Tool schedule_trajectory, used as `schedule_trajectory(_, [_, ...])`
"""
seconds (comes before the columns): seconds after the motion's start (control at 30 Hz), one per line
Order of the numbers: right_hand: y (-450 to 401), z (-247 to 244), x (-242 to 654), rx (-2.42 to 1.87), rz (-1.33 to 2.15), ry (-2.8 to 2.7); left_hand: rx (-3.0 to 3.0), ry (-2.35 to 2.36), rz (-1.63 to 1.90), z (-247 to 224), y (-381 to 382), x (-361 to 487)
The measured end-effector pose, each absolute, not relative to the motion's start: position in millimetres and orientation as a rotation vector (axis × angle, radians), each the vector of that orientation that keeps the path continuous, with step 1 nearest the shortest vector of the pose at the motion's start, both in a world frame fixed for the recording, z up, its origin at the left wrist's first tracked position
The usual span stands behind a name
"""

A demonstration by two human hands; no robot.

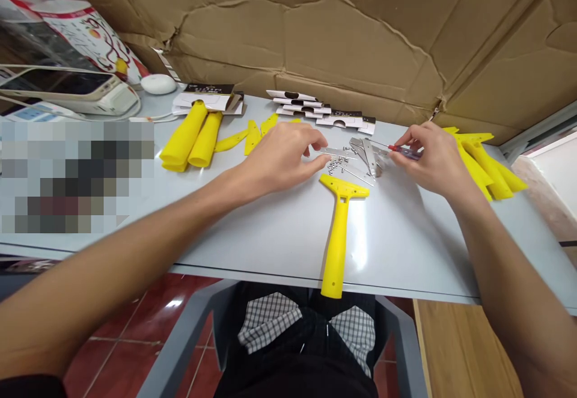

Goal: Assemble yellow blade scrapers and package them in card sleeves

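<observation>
My left hand (pixel 288 154) hovers beside a small pile of screws (pixel 334 165), thumb and fingers apart, with nothing visible between them. In my right hand (pixel 433 154) is a screwdriver (pixel 408 152) with a red and clear handle; its shaft points left over several flat metal plates (pixel 370 157). In front of the screws lies a yellow plastic scraper handle (pixel 337 235), its wide head toward the pile and its grip end reaching the table's near edge. Small yellow pieces (pixel 253 136) lie behind my left hand, partly hidden by it.
Yellow handles (pixel 183 136) lie at the left by printed cards (pixel 207 97). More yellow handles (pixel 489 166) are piled at right. Folded cards (pixel 302 103) rest against the cardboard (pixel 315 37) at the back. A phone (pixel 58 82), white mouse (pixel 158 84) and bottle (pixel 85 31) stand far left.
</observation>
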State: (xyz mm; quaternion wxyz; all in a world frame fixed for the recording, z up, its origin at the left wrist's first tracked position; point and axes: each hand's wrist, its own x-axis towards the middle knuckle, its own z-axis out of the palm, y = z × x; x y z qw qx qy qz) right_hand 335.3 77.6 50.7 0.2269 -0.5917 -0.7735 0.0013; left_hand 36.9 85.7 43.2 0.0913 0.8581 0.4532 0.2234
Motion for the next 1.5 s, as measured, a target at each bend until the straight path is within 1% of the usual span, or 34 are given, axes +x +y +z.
schedule_trajectory(0.1, [92.2,41.1,351.9,-1.737,-0.013,-2.127,2.58,1.357,0.53,39.0,88.4,37.4])
schedule_trajectory(0.23, [100.6,31.5,359.3,-1.867,0.097,-2.213,2.585,1.336,0.465,35.2,86.1,39.8])
schedule_trajectory(0.43, [101.5,28.5,361.1,-1.927,0.137,-2.267,2.656,1.213,0.351,34.8,76.8,40.7])
schedule_trajectory(0.6, [97.9,32.3,357.5,-1.963,0.124,-2.277,2.673,1.204,0.449,35.9,74.8,42.3])
schedule_trajectory(0.8, [79.0,35.5,326.7,-1.861,-0.142,-2.241,2.681,1.264,0.503,38.1,75.3,44.2])
schedule_trajectory(1.0, [64.6,25.9,300.0,-1.921,-0.097,-2.3,2.677,1.274,0.453,34.8,75.4,44.4])
schedule_trajectory(1.2, [64.3,25.6,298.8,-1.978,0.036,-2.228,2.676,1.222,0.277,31.1,76.4,43.6])
schedule_trajectory(1.33, [62.4,27.4,297.3,-1.953,0.096,-2.231,2.671,1.183,0.252,27.1,77.3,41.1])
schedule_trajectory(1.5, [59.9,26.7,295.8,-1.918,0.006,-2.275,2.649,1.134,0.283,22.9,80.5,39.4])
